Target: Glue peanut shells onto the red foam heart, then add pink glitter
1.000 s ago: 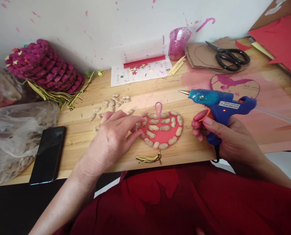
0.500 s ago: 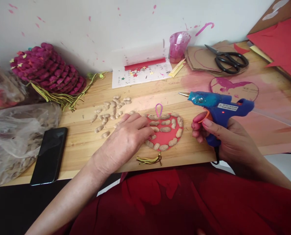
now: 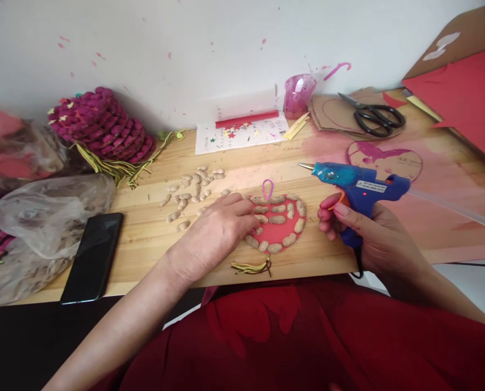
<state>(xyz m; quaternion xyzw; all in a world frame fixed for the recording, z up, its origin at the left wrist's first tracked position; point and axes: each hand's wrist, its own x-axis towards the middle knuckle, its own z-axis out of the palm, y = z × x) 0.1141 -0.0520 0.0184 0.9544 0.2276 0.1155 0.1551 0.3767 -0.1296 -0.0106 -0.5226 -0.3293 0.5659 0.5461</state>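
Observation:
A red paper heart (image 3: pixel 278 232) lies near the front edge of the wooden table (image 3: pixel 144 228), rimmed and partly filled with peanuts, with a purple loop on top and a yellow tassel (image 3: pixel 251 266) below. My left hand (image 3: pixel 213 233) rests on the heart's left side, fingers curled down onto a peanut there. My right hand (image 3: pixel 368 233) grips a blue hot glue gun (image 3: pixel 356 184) just right of the heart, its nozzle pointing left above the table and a finger on the orange trigger.
Loose peanuts (image 3: pixel 193 187) lie left of the heart. A black phone (image 3: pixel 93 255) and a plastic bag of peanuts (image 3: pixel 42 222) sit at the left. A purple ornament (image 3: pixel 104 127), a pink cup (image 3: pixel 298 93), black scissors (image 3: pixel 372 117), cardboard hearts and red paper (image 3: pixel 466 92) line the back.
My left hand has moved right from the loose peanuts onto the heart's left side. The glue gun has stayed in place. The view has shifted slightly.

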